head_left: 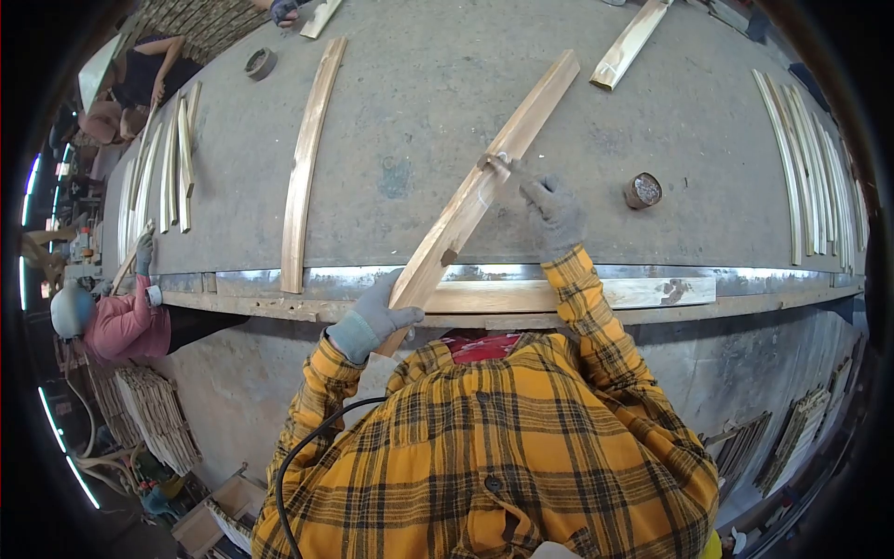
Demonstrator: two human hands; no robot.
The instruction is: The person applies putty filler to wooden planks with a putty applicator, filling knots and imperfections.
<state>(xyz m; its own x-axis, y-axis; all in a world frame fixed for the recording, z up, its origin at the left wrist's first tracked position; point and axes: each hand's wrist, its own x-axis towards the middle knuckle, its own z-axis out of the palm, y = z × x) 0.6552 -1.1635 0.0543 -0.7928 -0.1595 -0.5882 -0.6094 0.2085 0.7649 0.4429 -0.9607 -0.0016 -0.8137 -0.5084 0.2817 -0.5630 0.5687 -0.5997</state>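
A long wooden board [473, 200] slants across the front of the table, its far end pointing up and right. My left hand [374, 321], in a grey glove, is wrapped round its near end. My right hand [556, 216], also gloved, grips a small putty knife [507, 165] whose end touches the board's upper face. A dark brown patch marks the board closer to my left hand. Under the slanted board, another board [577, 294] lies along the table edge, with a similar patch near its right end. Right of my right hand stands a small can [643, 191] with brownish contents.
A single board [313, 168] lies to the left on the grey table [419, 112], another board [630, 47] at the far right. Strips are grouped at the right [808, 168] and left. A co-worker in pink [126, 321] stands at the left; other people are across the table.
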